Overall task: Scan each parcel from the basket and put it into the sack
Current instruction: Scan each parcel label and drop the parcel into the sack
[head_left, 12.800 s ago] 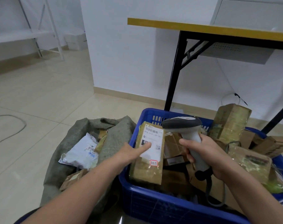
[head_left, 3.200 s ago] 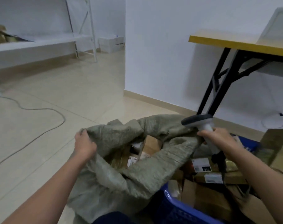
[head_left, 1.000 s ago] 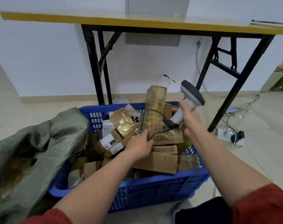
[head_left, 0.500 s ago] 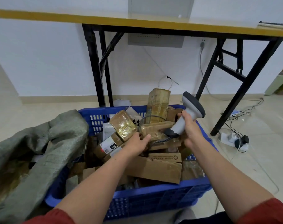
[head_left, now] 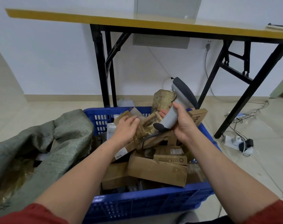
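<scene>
The left hand (head_left: 126, 126) lies over a tape-wrapped parcel (head_left: 148, 126) at frame centre, its fingers blurred. I cannot tell whether they have closed on it. Just right of it, the right hand (head_left: 182, 122) is wrapped round the handle of the scanner (head_left: 173, 115), whose cable (head_left: 151, 135) trails across that same parcel. Lifting the parcel could snag the cable and tip the upright parcel (head_left: 161, 99) behind. The sack (head_left: 60, 139), at left, lies slumped against the basket (head_left: 153, 202), so a dropped parcel may slide off. Count: two hands, one scanner, one basket, one sack, at least eight parcels showing — more look buried.
</scene>
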